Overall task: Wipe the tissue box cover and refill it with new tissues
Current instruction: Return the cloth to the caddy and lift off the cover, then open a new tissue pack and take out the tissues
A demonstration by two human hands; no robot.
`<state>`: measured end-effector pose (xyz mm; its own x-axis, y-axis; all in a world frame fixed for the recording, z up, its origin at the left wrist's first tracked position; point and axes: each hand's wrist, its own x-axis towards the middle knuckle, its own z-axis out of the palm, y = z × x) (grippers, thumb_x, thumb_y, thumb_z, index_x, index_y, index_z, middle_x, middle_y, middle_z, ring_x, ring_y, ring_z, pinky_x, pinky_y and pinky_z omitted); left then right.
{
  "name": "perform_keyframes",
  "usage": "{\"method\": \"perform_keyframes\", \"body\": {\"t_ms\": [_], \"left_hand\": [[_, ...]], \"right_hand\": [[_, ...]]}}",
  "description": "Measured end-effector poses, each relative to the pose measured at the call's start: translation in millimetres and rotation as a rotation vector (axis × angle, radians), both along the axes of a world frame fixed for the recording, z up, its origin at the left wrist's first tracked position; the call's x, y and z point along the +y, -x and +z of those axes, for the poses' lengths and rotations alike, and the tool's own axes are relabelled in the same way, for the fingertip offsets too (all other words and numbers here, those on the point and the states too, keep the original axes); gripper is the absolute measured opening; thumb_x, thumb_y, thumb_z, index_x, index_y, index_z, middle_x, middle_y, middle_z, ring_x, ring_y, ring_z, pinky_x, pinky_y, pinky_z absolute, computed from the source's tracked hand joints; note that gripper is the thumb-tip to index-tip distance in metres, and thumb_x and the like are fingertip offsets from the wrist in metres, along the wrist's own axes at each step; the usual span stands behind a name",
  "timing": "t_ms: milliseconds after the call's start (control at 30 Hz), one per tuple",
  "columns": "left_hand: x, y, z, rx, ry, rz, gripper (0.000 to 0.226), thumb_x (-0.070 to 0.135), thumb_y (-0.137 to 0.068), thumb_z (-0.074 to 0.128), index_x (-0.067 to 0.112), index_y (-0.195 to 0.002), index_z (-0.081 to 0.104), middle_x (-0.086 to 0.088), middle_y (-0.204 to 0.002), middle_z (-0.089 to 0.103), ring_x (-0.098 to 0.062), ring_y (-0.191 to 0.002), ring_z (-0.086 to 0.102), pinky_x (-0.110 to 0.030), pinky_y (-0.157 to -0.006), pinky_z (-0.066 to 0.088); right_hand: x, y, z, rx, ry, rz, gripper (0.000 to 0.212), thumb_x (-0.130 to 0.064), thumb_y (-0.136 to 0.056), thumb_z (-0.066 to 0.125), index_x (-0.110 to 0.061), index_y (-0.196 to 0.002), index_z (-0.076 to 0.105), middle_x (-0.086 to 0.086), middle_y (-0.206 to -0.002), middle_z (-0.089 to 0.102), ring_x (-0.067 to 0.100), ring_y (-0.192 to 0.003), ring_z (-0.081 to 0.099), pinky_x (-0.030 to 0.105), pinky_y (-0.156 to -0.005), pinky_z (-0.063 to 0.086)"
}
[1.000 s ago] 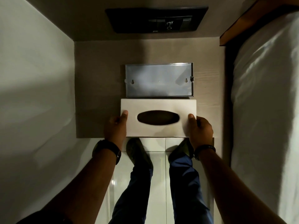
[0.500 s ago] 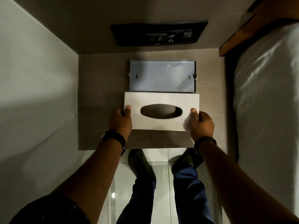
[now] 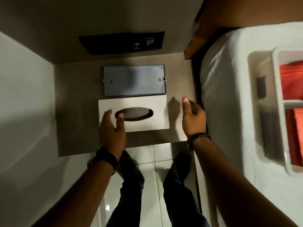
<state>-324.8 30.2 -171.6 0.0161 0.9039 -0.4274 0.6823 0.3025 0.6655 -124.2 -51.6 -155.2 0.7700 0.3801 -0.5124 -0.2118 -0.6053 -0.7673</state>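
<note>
Both hands have let go of the white tissue box cover (image 3: pixel 144 118), which now lies flat on the bedside table (image 3: pixel 73 112). The left hand (image 3: pixel 111 126) hovers relaxed over its left end; the right hand (image 3: pixel 193 118), fingers loose, is just beside its right end. A metal tray (image 3: pixel 134 81) touches its far edge.

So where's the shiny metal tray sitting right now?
In the head view the metal tray lies flat on the bedside table, toward the back wall, directly behind the white tissue box cover and below the dark wall panel.
</note>
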Motion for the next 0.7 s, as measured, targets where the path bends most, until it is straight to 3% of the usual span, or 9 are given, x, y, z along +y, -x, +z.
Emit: {"method": "perform_keyframes", "body": {"t_ms": [67,133,200,267,400,433,567,700], "left_hand": [[-25,-28,23,-0.051,-0.082,-0.074,0.046,0.028,-0.098,0.051,0.005,-0.137,0.047,-0.016,-0.141,0.051,-0.03,-0.133,0.045,-0.034,-0.109,0.033],[-51,-61,49,-0.12,-0.127,-0.133,0.038,0.021,-0.097,0.053,0.002,-0.13,0.054,-0.017,-0.131,0.058,-0.032,-0.125,0.052,-0.034,-0.105,0.037],[-77,-95,73,-0.202,-0.076,-0.182,0.035,0.021,-0.096,0.055,0.006,-0.127,0.057,-0.013,-0.13,0.06,-0.028,-0.122,0.055,-0.04,-0.107,0.041],[-103,-134,101,-0.287,0.017,-0.262,0.036,0.024,-0.096,0.055,0.014,-0.129,0.057,-0.009,-0.133,0.058,-0.022,-0.123,0.055,-0.043,-0.106,0.043],[-139,-206,152,-0.412,-0.058,-0.554,0.041,0.03,-0.091,0.057,0.012,-0.128,0.058,-0.007,-0.131,0.061,-0.02,-0.122,0.056,-0.042,-0.103,0.046],[-144,-224,161,-0.409,-0.091,-0.639,0.041,0.028,-0.09,0.058,0.012,-0.128,0.058,-0.007,-0.132,0.06,-0.02,-0.124,0.054,-0.042,-0.104,0.045],[-153,-286,168,-0.185,-0.304,-1.07,0.058,0.027,-0.085,0.067,0.007,-0.136,0.049,-0.013,-0.148,0.044,-0.03,-0.136,0.039,-0.04,-0.113,0.033],[-168,-330,156,0.172,-0.333,-1.402,0.11,0.061,-0.071,0.07,0.008,-0.151,0.017,-0.014,-0.16,0.017,-0.031,-0.147,0.013,-0.043,-0.118,0.012]], "right_hand": [[-9,-14,32,0.025,-0.082,-0.075,0.053,-0.043,-0.092,0.057,-0.006,-0.13,0.057,0.008,-0.127,0.063,0.016,-0.117,0.059,0.038,-0.104,0.046],[-27,-32,70,-0.009,-0.158,-0.117,0.04,-0.035,-0.093,0.058,-0.006,-0.12,0.063,0.005,-0.116,0.068,0.013,-0.109,0.062,0.042,-0.102,0.048],[-49,-51,107,-0.046,-0.223,-0.149,0.027,-0.03,-0.093,0.06,-0.01,-0.11,0.067,0.007,-0.106,0.069,0.017,-0.104,0.064,0.045,-0.1,0.05],[-79,-74,140,-0.104,-0.235,-0.172,0.029,-0.029,-0.092,0.061,-0.007,-0.111,0.067,0.013,-0.109,0.07,0.021,-0.106,0.064,0.045,-0.099,0.05],[-144,-127,178,-0.308,-0.129,-0.175,0.037,-0.025,-0.091,0.064,-0.004,-0.121,0.063,0.009,-0.113,0.068,-0.005,-0.094,0.062,0.008,-0.081,0.047],[-159,-142,182,-0.344,-0.081,-0.16,0.039,-0.025,-0.09,0.065,-0.004,-0.123,0.061,0.008,-0.115,0.066,-0.002,-0.095,0.062,0.007,-0.08,0.046],[-202,-190,176,-0.424,0.146,-0.122,0.045,-0.022,-0.088,0.067,-0.002,-0.127,0.057,0.015,-0.124,0.062,0.027,-0.111,0.06,0.037,-0.097,0.048],[-223,-213,157,-0.495,0.374,-0.082,0.044,-0.026,-0.086,0.067,-0.001,-0.122,0.06,0.02,-0.122,0.06,0.034,-0.115,0.053,0.034,-0.098,0.038]]}}
